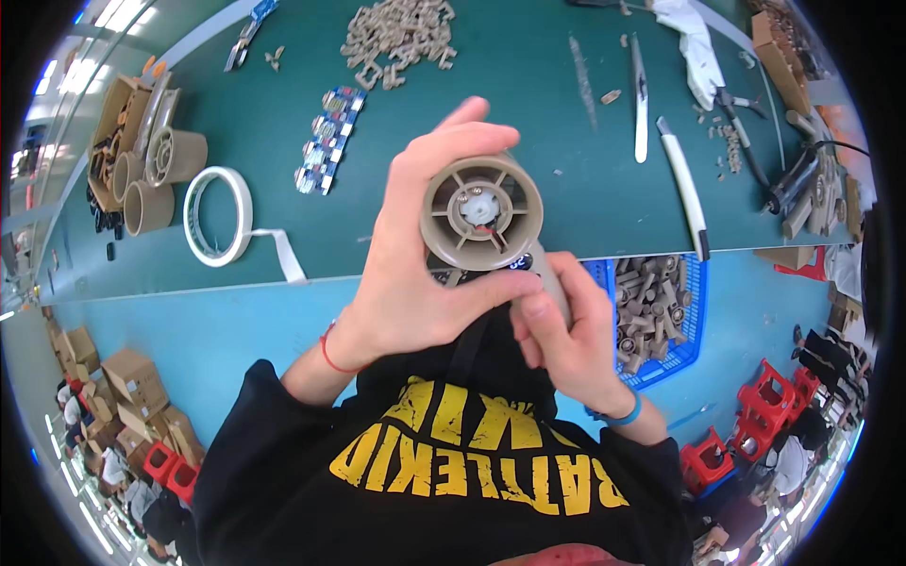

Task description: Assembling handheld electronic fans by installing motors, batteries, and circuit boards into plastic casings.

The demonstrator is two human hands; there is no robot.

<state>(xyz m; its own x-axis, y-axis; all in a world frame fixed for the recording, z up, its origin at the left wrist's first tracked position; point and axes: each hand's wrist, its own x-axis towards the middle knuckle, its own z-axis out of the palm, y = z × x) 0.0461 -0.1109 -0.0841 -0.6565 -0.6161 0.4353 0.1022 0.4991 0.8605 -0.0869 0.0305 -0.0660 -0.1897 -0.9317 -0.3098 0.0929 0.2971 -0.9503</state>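
A beige hair dryer body [483, 257] is held up in front of me, over the table's near edge. Its round end faces up and shows spokes, a white hub and short red and dark wires inside. My left hand [401, 245] wraps around the barrel, thumb on the near side and fingers on the far side. Below and to the right, my right hand [576, 330] closes on the handle, thumb and fingers pressed against it. Part of a dark round piece shows by the handle, mostly covered by my hands.
On the green table [528, 85] lie a tape roll [191, 224], circuit boards [330, 140], a heap of small beige parts [396, 38], a white-handled tool [681, 179] and a soldering-iron-like tool [791, 184]. Beige cylinders [149, 209] stand left. A blue basket [696, 325] holds beige pieces.
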